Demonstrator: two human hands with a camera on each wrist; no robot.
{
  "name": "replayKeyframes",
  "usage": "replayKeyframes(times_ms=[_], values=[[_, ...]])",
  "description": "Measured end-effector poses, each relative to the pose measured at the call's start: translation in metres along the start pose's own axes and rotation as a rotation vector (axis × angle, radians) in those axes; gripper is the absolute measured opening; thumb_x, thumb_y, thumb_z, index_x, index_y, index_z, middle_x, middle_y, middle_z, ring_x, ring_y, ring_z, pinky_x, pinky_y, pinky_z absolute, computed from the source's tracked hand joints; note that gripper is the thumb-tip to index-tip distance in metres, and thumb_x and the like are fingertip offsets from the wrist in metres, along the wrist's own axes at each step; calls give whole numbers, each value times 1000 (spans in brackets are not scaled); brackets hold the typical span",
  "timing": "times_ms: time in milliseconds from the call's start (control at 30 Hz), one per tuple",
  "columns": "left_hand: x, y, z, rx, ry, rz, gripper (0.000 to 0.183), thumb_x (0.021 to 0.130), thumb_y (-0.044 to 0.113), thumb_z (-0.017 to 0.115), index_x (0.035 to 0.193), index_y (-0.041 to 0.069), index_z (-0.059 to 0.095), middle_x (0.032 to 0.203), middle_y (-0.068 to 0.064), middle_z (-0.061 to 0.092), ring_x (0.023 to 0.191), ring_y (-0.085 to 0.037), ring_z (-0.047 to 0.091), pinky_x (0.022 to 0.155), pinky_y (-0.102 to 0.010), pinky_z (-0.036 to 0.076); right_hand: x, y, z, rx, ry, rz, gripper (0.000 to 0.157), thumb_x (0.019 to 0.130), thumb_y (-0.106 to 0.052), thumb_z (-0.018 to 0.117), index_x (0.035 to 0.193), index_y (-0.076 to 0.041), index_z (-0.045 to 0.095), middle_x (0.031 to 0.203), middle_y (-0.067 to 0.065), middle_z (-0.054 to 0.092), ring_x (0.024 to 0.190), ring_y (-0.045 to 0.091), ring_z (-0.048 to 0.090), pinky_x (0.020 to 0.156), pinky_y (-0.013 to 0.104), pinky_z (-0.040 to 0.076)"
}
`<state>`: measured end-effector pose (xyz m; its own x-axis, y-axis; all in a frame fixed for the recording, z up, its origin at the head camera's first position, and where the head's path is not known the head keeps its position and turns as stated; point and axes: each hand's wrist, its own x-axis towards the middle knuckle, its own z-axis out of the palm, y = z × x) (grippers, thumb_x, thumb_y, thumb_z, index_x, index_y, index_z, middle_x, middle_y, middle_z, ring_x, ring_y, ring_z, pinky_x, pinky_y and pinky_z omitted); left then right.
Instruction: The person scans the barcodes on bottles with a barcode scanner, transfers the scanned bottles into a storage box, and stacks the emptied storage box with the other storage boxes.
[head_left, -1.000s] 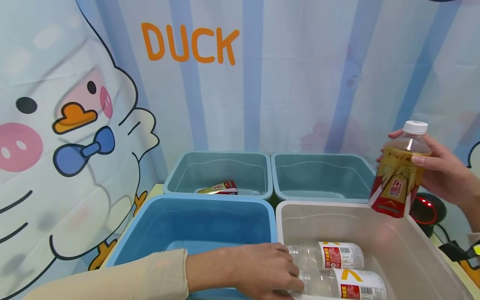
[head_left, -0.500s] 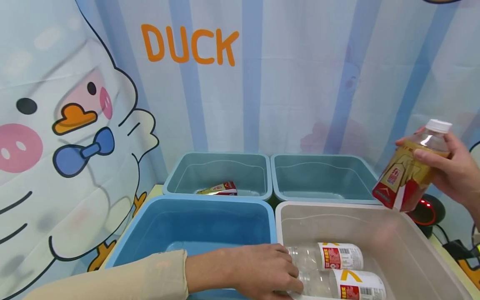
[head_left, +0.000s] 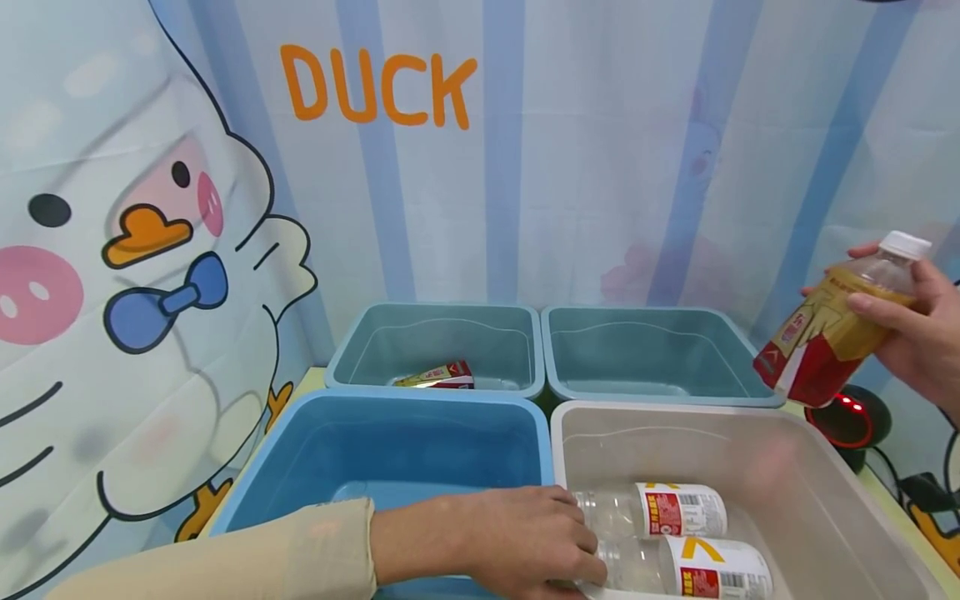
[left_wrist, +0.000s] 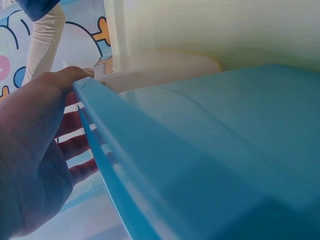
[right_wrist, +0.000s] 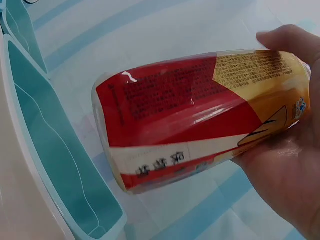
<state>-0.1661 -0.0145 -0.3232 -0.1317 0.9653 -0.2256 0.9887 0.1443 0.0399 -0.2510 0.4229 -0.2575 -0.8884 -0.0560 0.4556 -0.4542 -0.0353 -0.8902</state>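
Note:
My right hand (head_left: 922, 333) grips a plastic drink bottle (head_left: 832, 333) with a gold and red label and a white cap. The bottle is held tilted in the air above the far right corner of the beige bin (head_left: 675, 421). In the right wrist view the printed side of the bottle (right_wrist: 175, 115) faces the camera, with its base pointing left. My left hand (head_left: 517, 537) holds the rim between the blue bin (head_left: 420, 396) and the beige bin. Close to its fingertips lie two clear bottles (head_left: 682, 510) with white labels, their necks partly hidden.
Two teal bins stand behind; the left one (head_left: 450, 308) contains a red and gold package (head_left: 438, 377), and the right one (head_left: 637, 312) adjoins it. A black device with a red light (head_left: 855, 417) and cables sit right of the beige bin. A printed duck curtain (head_left: 510, 167) hangs behind.
My right hand has moved the drink bottle to the right and tipped it further over, its base swinging left. The left hand and the bottles in the beige bin stay put.

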Motion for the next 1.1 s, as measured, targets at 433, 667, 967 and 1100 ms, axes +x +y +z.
replayKeyframes(times_ms=[433,667,967,1100], values=[[-2,0,-3,12,12,6,41,105,47,57,141,29,64,131,16,66,119,3,57,116,-25,32,0,-2,-8,-152,151,-50,61,103,0,59,153,-24,36,142,-4,42,121,10,40,101,17,39],[-2,0,-3,3,11,5,42,105,47,56,141,29,64,132,16,66,120,3,57,116,-25,32,1,7,-16,-89,206,-79,57,102,0,61,151,-20,40,139,-4,42,119,10,44,85,8,42],[-1,1,-1,3,3,0,40,105,46,56,141,30,64,131,16,66,120,3,57,116,-25,32,-7,27,-34,-69,286,-14,64,102,-6,63,153,-27,31,138,-11,39,121,4,35,111,18,27],[-1,1,-1,-1,3,0,39,106,46,57,141,30,64,131,16,66,120,3,57,116,-25,32,-10,36,-43,-25,300,42,63,103,-10,63,151,-30,27,136,-12,38,117,4,35,90,10,37]])
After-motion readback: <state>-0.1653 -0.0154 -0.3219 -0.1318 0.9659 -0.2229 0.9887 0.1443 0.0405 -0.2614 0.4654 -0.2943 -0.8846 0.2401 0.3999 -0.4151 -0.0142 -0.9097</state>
